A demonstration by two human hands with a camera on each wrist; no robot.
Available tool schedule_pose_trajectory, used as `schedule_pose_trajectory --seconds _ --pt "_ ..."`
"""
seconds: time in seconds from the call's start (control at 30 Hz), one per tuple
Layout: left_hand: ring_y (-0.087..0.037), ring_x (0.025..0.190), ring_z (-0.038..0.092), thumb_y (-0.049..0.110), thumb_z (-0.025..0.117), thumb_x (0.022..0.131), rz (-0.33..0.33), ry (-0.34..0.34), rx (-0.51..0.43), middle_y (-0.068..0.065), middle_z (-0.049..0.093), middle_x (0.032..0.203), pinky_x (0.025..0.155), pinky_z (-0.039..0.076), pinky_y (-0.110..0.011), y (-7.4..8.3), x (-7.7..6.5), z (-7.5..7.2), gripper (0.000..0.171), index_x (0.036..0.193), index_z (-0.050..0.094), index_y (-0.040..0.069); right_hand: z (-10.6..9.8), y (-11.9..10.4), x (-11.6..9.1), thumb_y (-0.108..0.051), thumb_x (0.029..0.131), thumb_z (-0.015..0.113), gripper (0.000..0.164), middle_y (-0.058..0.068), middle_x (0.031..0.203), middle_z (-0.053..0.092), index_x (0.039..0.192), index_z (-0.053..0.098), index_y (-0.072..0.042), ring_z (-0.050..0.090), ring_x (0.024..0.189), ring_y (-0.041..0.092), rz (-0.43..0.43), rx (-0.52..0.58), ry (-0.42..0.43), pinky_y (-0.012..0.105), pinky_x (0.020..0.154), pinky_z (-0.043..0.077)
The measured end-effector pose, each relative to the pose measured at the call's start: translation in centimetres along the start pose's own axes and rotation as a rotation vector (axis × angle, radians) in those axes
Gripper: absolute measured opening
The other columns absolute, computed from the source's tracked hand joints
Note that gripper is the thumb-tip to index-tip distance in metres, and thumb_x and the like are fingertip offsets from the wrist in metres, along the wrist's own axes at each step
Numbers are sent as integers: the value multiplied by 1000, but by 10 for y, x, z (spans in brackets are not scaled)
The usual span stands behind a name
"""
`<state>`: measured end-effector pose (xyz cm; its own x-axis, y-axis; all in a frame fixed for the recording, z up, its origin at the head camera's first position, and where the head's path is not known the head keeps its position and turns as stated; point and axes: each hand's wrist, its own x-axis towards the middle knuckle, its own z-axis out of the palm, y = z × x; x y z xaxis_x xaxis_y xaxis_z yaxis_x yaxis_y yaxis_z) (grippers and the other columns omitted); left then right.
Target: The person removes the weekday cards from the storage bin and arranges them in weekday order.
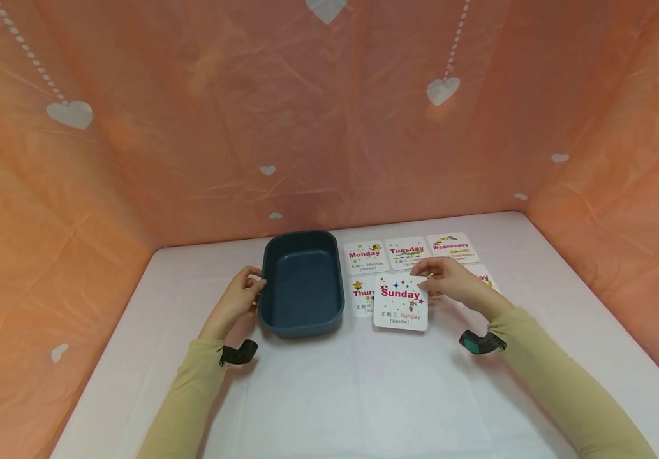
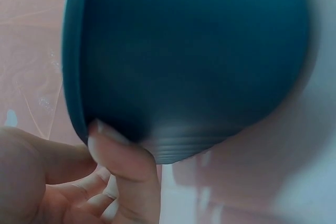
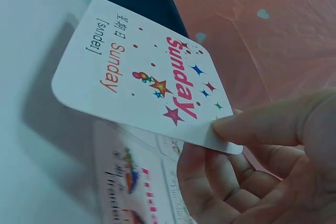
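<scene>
Between thumb and fingers, my right hand [image 1: 450, 280] pinches the "Sunday" flashcard [image 1: 400, 313] by its upper right corner. The right wrist view shows this card [image 3: 136, 72] raised above the table, casting a shadow. Below it lie the other weekday flashcards in two rows: "Monday" [image 1: 366, 258], "Tuesday" [image 1: 400, 245] and "Wednesday" [image 1: 452, 247] behind, the partly covered "Thursday" card [image 1: 360, 305] and others in front. My left hand [image 1: 240, 293] grips the left rim of a dark blue rectangular tray [image 1: 300, 330]; its inside holds nothing.
A white cloth covers the table [image 1: 363, 395]. Orange sheeting with white hearts [image 1: 363, 140] rises behind it and on both sides. The tray stands just left of the cards. Each wrist wears a black camera mount [image 1: 240, 352].
</scene>
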<state>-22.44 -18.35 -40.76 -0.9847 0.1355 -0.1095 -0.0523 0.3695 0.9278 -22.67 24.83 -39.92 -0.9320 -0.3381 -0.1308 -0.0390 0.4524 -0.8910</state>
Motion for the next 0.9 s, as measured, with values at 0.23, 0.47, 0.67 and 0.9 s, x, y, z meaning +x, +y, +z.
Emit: schedule_pose_trajectory --seconds 0.23,0.47,0.67,0.9 --pt "-14 53 48 10 45 102 -29 1 8 -13 51 81 43 40 -27 2 0 0 30 127 38 -5 16 8 -10 0 86 63 22 14 107 59 109 62 -1 60 89 23 30 43 -52 34 74 53" --pt "-15 55 49 9 44 102 -26 5 35 -14 50 81 45 40 -29 1 1 1 28 126 39 -5 31 13 -12 2 83 65 20 12 105 61 104 65 -1 56 91 22 -81 -28 -65 32 76 48" --pt "-14 55 49 9 45 102 -24 13 38 -13 51 81 45 41 -29 0 2 1 27 125 40 -4 41 18 -11 4 83 65 20 6 105 64 99 68 -6 55 96 23 -142 -163 -3 39 85 45" --pt "-14 56 49 9 45 102 -24 3 41 -15 51 82 45 41 -29 2 1 1 29 127 39 -5 54 14 -15 4 77 71 23 3 95 63 97 69 -5 54 79 19 -135 -232 42 33 73 46"
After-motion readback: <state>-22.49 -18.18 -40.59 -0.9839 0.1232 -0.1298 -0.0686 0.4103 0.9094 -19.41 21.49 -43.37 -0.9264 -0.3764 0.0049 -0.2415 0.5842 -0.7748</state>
